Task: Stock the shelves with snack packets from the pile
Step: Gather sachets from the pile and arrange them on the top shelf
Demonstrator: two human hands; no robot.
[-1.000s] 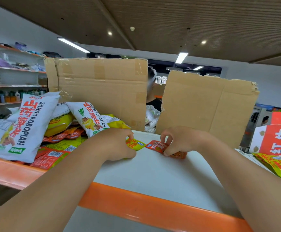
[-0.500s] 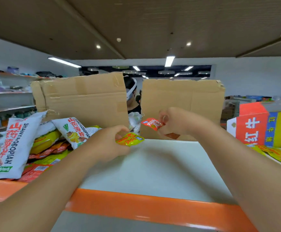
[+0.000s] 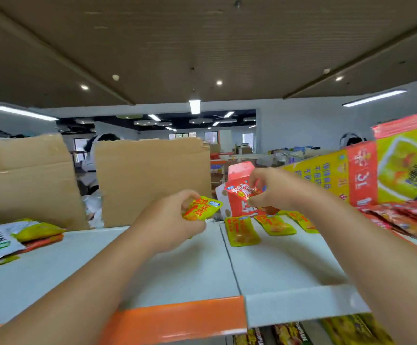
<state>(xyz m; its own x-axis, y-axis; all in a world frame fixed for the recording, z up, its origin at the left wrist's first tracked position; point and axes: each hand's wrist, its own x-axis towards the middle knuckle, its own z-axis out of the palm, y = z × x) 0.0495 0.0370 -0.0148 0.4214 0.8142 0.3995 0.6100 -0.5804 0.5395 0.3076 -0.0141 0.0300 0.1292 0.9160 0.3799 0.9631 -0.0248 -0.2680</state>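
Just above the white shelf (image 3: 177, 265), a small yellow snack packet (image 3: 203, 207) is held clear of the surface. The left hand (image 3: 172, 220) pinches its left edge, with the fingers (image 3: 190, 196) curled tight on it. At the packet's 2 o'clock, near but apart, a red snack packet (image 3: 242, 191) is also held in the air. The right hand (image 3: 277, 189) holds it with fingers and thumb closed on its right end.

At 6 o'clock from the right hand, three yellow packets (image 3: 242, 231) lie flat on the shelf in a row. A red carton (image 3: 237, 170) stands just behind them. Far out at 9 o'clock the pile (image 3: 1, 240) rests on the shelf, topped by a large white bag. At 3 o'clock red packets (image 3: 406, 217) are spread before a tilted yellow-and-red box (image 3: 376, 175). Two cardboard sheets (image 3: 152, 180) stand upright along the back of the shelf.
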